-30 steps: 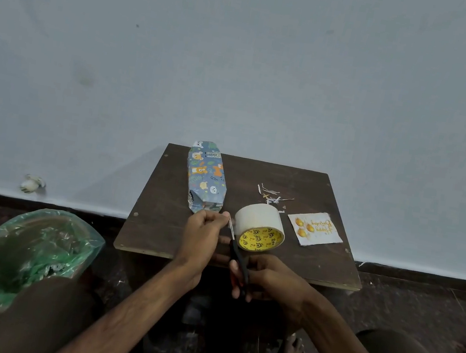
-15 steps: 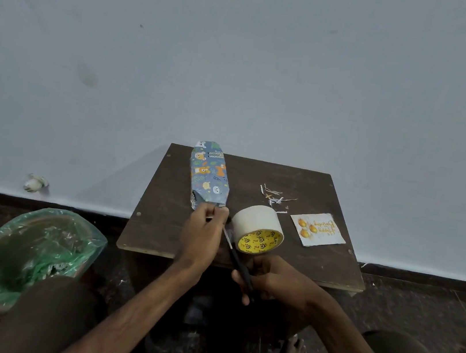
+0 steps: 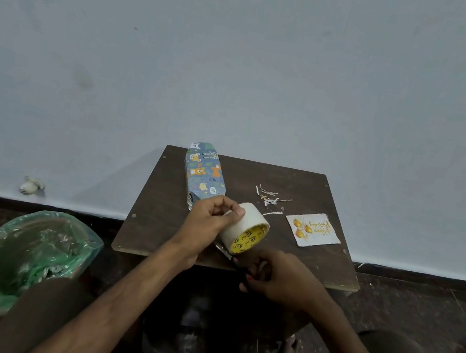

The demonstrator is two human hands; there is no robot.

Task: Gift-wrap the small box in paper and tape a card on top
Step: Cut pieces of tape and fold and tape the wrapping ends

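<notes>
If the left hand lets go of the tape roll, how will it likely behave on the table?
The tape roll seems to rest on its curved side on the table, open core toward the camera, so it would probably roll once released. The left hand alone grips it by the wall, suggesting it is light. The wall looks smooth, perhaps slippery.

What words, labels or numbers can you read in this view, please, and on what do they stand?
Nothing reads clearly.
Card: gold script, upside down, too blurred to read.
Wrapped box: small dark print, too small.
Tape roll core: black marks on yellow, unreadable.
</notes>
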